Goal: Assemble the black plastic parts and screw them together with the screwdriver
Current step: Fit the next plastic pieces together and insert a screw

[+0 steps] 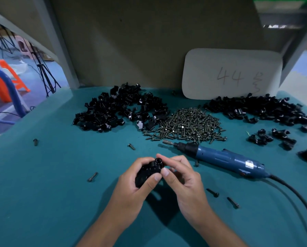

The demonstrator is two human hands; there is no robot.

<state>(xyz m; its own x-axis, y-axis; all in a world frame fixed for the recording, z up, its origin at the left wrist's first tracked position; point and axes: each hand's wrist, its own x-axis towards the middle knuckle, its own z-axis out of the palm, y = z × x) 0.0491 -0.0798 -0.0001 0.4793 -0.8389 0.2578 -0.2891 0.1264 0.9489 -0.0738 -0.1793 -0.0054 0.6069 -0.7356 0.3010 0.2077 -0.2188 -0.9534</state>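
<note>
Fingers of both hands meet over a small cluster of black plastic parts held just above the teal surface. Curled round the lower body of the parts, the left hand has its thumb pressed on the near side and its other fingers wrapped behind. At the top of the cluster a round, ring-like end sticks up, and the right hand pinches there, thumb in front and forefinger arched over the back. Neither hand lies flat; both are closed on the parts.

Just beyond the right hand lies the blue electric screwdriver, on its side, bit pointing left, its black cord trailing off to the right. Loose screws lie scattered near the hands. Farther back sits a heap of screws, flanked by a left pile of black parts and a right pile of black parts. A white card marked "44" leans against the back wall.
</note>
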